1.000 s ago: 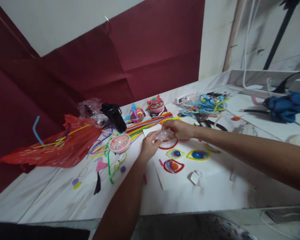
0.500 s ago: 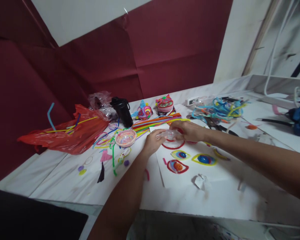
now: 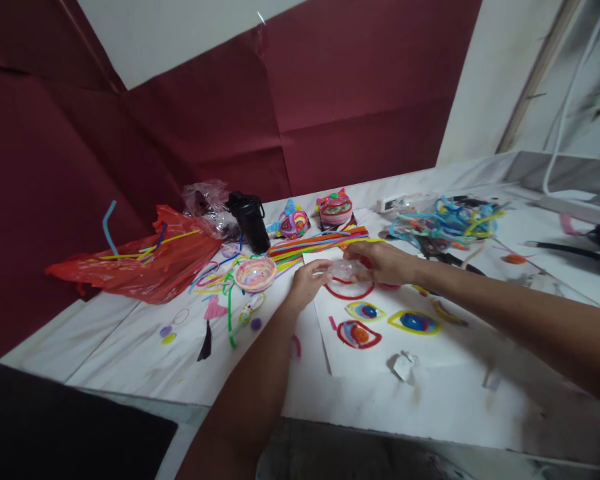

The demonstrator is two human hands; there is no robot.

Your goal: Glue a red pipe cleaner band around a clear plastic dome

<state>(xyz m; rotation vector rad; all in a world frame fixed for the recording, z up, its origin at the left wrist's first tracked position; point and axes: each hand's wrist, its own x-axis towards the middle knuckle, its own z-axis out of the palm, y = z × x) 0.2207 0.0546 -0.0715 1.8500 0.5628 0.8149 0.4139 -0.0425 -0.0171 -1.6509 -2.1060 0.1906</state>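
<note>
A clear plastic piece (image 3: pixel 346 270) is held between both hands above a white sheet (image 3: pixel 330 357). My left hand (image 3: pixel 307 283) grips its left side with the fingertips. On the right side, my right hand (image 3: pixel 380 261) has its fingers curled round the piece. Just below it lies a red curved outline (image 3: pixel 350 294) on the sheet. Nearer the front are a small yellow-edged eye shape (image 3: pixel 365 311), a larger yellow-edged one with a blue middle (image 3: pixel 414 322) and a red-edged one with an orange middle (image 3: pixel 360 335).
A pink bowl (image 3: pixel 255 274), black bottle (image 3: pixel 250 223) and red plastic bag (image 3: pixel 145 270) stand or lie left. Colourful pipe cleaners (image 3: pixel 320 243) and two decorated figures are behind the hands. Right are tangled blue strips (image 3: pixel 445 223) and black-handled pliers (image 3: pixel 455 261). Crumpled paper (image 3: pixel 407 367) lies in front.
The view has shifted slightly, so the scene sits a little further right. Both hands keep hold of the clear piece with little visible movement.
</note>
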